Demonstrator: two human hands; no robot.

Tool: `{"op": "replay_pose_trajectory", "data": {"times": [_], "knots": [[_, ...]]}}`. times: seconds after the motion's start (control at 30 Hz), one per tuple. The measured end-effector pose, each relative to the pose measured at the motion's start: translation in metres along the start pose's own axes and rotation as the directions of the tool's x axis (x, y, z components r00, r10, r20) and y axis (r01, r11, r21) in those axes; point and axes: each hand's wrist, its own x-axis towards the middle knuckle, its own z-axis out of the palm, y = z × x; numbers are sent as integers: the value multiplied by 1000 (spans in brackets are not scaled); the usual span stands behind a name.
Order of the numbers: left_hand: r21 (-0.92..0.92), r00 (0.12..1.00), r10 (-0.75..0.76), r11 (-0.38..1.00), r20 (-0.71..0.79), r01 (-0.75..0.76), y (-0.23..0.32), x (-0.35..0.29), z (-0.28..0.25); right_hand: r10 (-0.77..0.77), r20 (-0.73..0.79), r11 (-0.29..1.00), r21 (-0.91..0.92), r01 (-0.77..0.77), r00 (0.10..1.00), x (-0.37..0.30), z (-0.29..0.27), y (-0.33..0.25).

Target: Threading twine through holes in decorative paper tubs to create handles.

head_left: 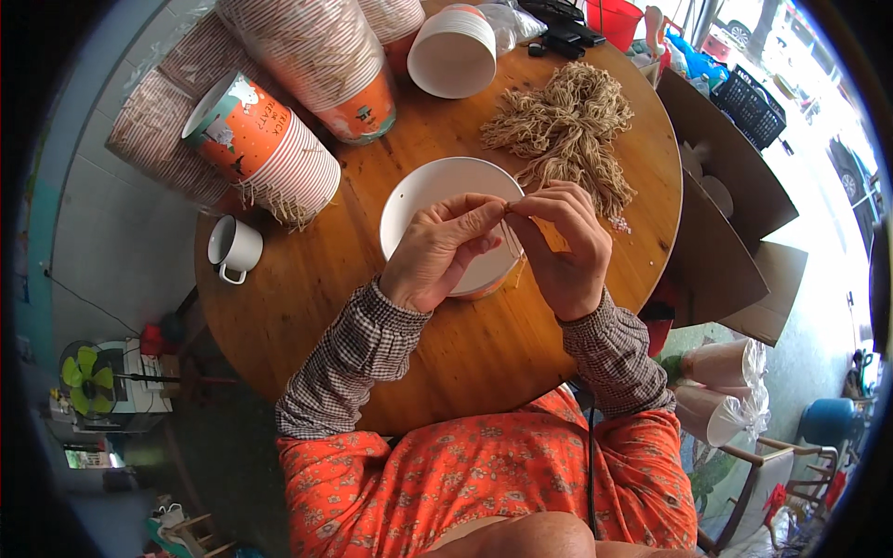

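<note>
Over a round paper bucket (406, 200) with a white inside, my two hands meet at the fingertips. My left hand (437, 244) is closed, thumb and forefinger pinching a thin tan cord (513, 244). From the other side my right hand (569, 244) pinches the same cord, fingers curled. Part of the cord hangs down across the bucket; where the fingers meet, its shape is mostly hidden. Just beyond my right hand lies a loose heap of tan cords (567, 121) on the round wooden table (344, 316).
Stacked orange-and-white paper buckets (265, 135) lie at the left, cords hanging from some. Tall wrapped stacks (307, 56) stand behind them. A white mug (236, 245) sits near the left edge. Another bucket (453, 54) lies at the back. Right of the table is an open cardboard box (712, 242).
</note>
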Motion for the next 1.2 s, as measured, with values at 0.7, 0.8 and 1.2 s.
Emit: {"op": "replay_pose_trajectory", "data": {"times": [0.7,0.8,1.2], "knots": [[517,893,450,767,-13,-380,-8,-15,5,120,120,993,-34,-117,986,2,-13,-4],[597,892,452,713,11,-368,-4,-15,4,390,196,892,163,-422,900,3,-14,-7],[716,892,430,580,138,-390,5,-6,10,463,349,801,229,-554,815,8,-20,-8]]}}
